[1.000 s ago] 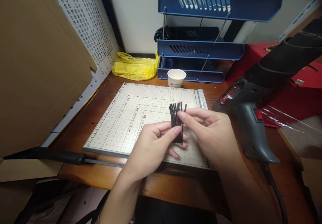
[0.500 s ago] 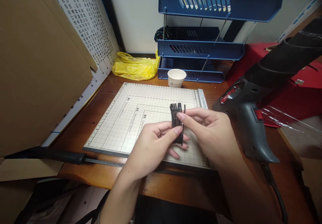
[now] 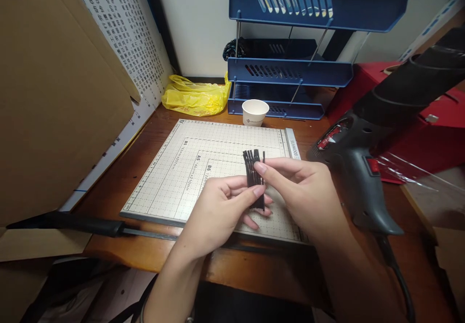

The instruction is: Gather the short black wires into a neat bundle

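A bundle of several thin black strips (image 3: 251,168) stands upright between my hands, above the gridded board of a paper cutter (image 3: 167,168). My left hand (image 3: 218,209) is closed on the lower part of the bundle, thumb in front and fingers behind. From the right, my right hand (image 3: 308,187) pinches at the upper right edge of the bundle with thumb and forefinger. One strip there stands slightly apart at its top. What the strips are is too small to tell.
Behind the board stand a white paper cup (image 3: 255,113), a yellow plastic bag (image 3: 196,98) and blue stacked trays (image 3: 290,72). A black heat gun (image 3: 370,182) is at the right beside a red box (image 3: 417,144). The cutter's black handle (image 3: 87,225) lies front left.
The bundle's top has shifted slightly left and fanned a little. The separate strip at its right edge now sits closer to the others. My right hand has moved slightly left.
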Demonstrator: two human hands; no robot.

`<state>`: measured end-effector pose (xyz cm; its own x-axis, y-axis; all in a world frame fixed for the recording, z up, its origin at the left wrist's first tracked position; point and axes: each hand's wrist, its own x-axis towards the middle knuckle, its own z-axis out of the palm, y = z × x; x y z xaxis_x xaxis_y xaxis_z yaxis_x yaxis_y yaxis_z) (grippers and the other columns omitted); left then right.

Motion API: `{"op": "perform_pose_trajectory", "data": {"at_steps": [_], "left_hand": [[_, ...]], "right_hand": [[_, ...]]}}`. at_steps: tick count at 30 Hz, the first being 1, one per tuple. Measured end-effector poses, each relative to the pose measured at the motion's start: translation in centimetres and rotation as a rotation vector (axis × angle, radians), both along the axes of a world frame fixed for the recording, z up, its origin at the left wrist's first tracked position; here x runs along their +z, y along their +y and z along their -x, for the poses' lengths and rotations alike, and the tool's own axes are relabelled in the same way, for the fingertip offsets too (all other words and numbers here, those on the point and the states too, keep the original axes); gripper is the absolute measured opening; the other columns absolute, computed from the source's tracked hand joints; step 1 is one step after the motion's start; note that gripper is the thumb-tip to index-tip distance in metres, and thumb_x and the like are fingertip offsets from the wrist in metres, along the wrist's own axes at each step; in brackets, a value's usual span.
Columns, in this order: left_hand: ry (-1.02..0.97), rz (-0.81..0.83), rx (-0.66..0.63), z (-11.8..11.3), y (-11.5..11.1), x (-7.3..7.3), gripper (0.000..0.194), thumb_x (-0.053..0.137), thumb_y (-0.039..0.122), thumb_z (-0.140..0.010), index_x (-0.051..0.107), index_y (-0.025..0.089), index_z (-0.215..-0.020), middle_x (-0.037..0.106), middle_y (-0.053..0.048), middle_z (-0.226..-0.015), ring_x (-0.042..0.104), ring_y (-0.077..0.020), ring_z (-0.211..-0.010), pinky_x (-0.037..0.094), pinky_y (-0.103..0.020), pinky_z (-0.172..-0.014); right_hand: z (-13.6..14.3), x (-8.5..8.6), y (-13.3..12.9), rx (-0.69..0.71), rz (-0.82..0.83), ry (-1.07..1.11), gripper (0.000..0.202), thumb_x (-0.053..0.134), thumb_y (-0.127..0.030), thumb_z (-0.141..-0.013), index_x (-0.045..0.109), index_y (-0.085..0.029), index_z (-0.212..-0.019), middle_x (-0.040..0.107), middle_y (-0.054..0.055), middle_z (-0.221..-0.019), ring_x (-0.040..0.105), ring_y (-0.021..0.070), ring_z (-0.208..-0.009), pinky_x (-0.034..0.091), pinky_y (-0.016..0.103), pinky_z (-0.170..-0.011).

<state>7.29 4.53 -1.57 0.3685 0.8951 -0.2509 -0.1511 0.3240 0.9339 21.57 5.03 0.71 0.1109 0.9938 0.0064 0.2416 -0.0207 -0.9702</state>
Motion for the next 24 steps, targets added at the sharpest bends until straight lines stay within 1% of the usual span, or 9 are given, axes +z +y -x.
{"op": "perform_pose_trajectory", "data": {"at_steps": [4,8,14,19,24], "left_hand": [[-0.017,-0.004,0.011,0.0,-0.1,0.0,0.023,0.068,0.029,-0.088,0.073,0.007,-0.093,0.070,-0.007,-0.075,0.066,-0.0115,-0.063,0.055,-0.014,-0.050],[-0.018,0.002,0.015,0.1,-0.1,-0.1,0.024,0.067,0.030,-0.089,0.073,0.008,-0.094,0.072,-0.009,-0.081,0.067,-0.0123,-0.065,0.054,-0.015,-0.051],[0.005,0.000,0.003,0.1,-0.1,0.0,0.024,0.066,0.032,-0.089,0.074,0.009,-0.091,0.073,-0.010,-0.085,0.066,-0.0105,-0.062,0.054,-0.015,-0.052],[0.006,-0.004,0.000,0.1,-0.1,0.2,0.017,0.071,0.027,-0.085,0.076,0.010,-0.085,0.072,-0.006,-0.079,0.061,-0.0068,-0.053,0.051,-0.012,-0.050],[0.014,0.000,0.019,0.1,-0.1,0.1,0.017,0.073,0.026,-0.083,0.077,0.012,-0.091,0.073,-0.005,-0.081,0.061,-0.0069,-0.053,0.050,-0.012,-0.049]], "right_hand": [[-0.3,-0.5,0.0,0.007,-0.065,0.021,0.014,0.069,-0.029,-0.079,0.077,-0.018,-0.080,0.073,0.005,-0.077,0.068,0.0175,-0.068,0.053,0.022,-0.054],[-0.4,-0.9,0.3,-0.004,-0.129,0.044,0.013,0.070,-0.029,-0.077,0.074,-0.018,-0.073,0.072,0.003,-0.071,0.067,0.0153,-0.063,0.053,0.020,-0.054],[0.2,-0.1,0.0,-0.052,-0.010,-0.013,0.016,0.070,-0.034,-0.080,0.071,-0.020,-0.072,0.072,0.003,-0.076,0.066,0.0155,-0.062,0.052,0.021,-0.048],[0.5,0.3,-0.2,-0.054,0.018,-0.009,0.017,0.069,-0.033,-0.081,0.071,-0.019,-0.072,0.071,0.003,-0.071,0.064,0.0148,-0.056,0.052,0.022,-0.046],[0.2,0.3,-0.3,-0.014,0.002,0.003,0.019,0.067,-0.035,-0.083,0.071,-0.019,-0.073,0.071,0.002,-0.071,0.065,0.0139,-0.057,0.053,0.020,-0.049]]}}
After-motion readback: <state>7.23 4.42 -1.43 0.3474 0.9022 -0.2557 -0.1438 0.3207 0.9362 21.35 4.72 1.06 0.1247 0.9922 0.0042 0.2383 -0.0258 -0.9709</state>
